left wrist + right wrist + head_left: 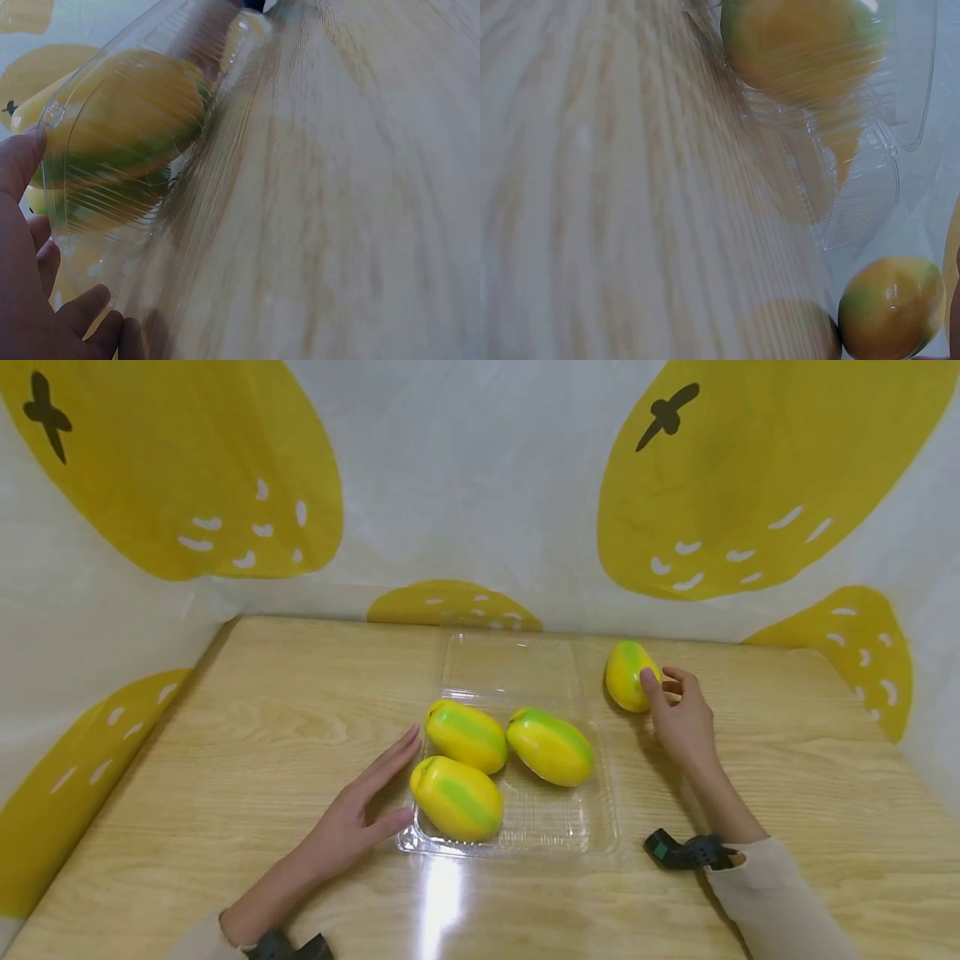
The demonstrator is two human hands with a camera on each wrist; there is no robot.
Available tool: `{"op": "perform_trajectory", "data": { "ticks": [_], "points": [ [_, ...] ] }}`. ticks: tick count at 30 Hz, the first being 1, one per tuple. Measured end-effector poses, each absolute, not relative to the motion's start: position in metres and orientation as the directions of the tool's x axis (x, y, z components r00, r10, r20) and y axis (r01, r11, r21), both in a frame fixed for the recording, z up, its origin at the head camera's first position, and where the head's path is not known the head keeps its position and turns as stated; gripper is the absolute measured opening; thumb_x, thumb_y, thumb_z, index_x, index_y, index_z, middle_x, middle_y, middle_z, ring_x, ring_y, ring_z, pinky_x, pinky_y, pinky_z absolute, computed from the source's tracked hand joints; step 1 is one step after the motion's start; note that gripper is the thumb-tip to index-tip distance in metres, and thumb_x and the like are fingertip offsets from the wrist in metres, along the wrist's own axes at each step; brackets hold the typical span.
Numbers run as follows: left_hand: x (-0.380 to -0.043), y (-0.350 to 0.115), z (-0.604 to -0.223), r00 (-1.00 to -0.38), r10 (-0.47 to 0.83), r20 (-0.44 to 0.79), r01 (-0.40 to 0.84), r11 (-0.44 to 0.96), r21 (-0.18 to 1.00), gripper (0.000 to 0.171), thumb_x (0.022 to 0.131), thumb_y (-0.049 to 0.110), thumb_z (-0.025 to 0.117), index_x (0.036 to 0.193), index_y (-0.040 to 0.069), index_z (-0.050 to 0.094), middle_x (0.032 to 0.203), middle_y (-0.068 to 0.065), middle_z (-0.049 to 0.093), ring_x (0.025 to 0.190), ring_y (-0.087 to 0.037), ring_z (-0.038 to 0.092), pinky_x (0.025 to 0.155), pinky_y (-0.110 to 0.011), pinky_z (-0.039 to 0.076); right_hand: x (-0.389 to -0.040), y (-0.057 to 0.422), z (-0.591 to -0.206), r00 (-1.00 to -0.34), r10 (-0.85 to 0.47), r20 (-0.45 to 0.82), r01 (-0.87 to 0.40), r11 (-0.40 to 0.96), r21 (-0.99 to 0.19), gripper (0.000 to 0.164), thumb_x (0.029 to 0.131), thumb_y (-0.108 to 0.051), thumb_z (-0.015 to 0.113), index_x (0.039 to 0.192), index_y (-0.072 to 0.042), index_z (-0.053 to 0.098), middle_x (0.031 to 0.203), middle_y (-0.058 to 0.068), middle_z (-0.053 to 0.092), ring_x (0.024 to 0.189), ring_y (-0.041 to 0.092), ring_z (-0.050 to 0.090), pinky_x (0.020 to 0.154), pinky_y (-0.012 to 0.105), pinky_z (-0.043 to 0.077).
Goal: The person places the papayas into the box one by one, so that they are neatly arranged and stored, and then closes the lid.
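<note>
A clear plastic clamshell box [551, 835] lies with its lid [510, 664] folded back. Inside are three glossy yellow fruits with green stripes, mango-like: an upper left fruit [467, 737], a lower left fruit [457, 799] and a right fruit [551, 747]. My left hand [347, 822] is at the box's left side, fingers extended; in the left wrist view its thumb [21, 161] touches the rim. To the right of the box, a fourth, similar fruit [630, 677] sits on the table. My right hand [684, 720] is beside it, thumb over its right edge, fingers loosely bent.
The wooden table [300, 693] reaches back to a white cloth [480, 485] printed with large yellow fruit shapes. The cloth also hangs along both sides. A black band with a small device [686, 850] is on the right wrist.
</note>
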State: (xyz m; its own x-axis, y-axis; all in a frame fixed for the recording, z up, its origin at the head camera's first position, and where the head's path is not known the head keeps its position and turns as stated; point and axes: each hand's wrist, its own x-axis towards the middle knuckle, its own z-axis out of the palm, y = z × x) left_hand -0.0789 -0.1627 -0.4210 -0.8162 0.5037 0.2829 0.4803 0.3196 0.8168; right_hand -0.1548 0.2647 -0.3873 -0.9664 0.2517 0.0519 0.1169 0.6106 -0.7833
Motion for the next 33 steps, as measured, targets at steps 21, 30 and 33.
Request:
{"op": "perform_trajectory", "data": {
  "ticks": [21, 30, 33],
  "points": [
    [-0.0787, -0.1633, -0.4217, -0.816, 0.5, 0.291, 0.485, 0.316, 0.816, 0.071, 0.09, 0.015, 0.066, 0.151, 0.019, 0.03, 0.158, 0.0, 0.018, 0.143, -0.022, 0.018, 0.115, -0.032, 0.014, -0.1552, 0.2632, -0.3887, -0.971, 0.239, 0.023, 0.121, 0.568, -0.814, 0.081, 0.093, -0.062, 0.039, 0.148, -0.004, 0.027, 0.134, 0.029, 0.043, 0.099, 0.043, 0.06, 0.056, 0.016, 0.049],
    [-0.0791, -0.1628, -0.4205, -0.816, 0.502, 0.287, 0.48, 0.314, 0.819, 0.071, 0.089, 0.012, 0.066, 0.151, 0.018, 0.031, 0.158, 0.0, 0.019, 0.143, -0.022, 0.019, 0.115, -0.033, 0.015, -0.1555, 0.262, -0.3909, -0.969, 0.246, 0.015, 0.133, 0.576, -0.807, 0.085, 0.091, -0.065, 0.042, 0.149, -0.005, 0.026, 0.135, 0.027, 0.042, 0.106, 0.038, 0.056, 0.058, 0.016, 0.049],
    [-0.079, -0.1626, -0.419, -0.818, 0.5, 0.283, 0.475, 0.311, 0.823, 0.072, 0.089, 0.012, 0.066, 0.151, 0.019, 0.031, 0.158, 0.001, 0.019, 0.143, -0.021, 0.018, 0.115, -0.033, 0.015, -0.1561, 0.2615, -0.3915, -0.969, 0.246, 0.026, 0.124, 0.572, -0.811, 0.083, 0.092, -0.063, 0.042, 0.149, -0.005, 0.026, 0.135, 0.028, 0.042, 0.106, 0.038, 0.055, 0.059, 0.014, 0.048]
  ]
}}
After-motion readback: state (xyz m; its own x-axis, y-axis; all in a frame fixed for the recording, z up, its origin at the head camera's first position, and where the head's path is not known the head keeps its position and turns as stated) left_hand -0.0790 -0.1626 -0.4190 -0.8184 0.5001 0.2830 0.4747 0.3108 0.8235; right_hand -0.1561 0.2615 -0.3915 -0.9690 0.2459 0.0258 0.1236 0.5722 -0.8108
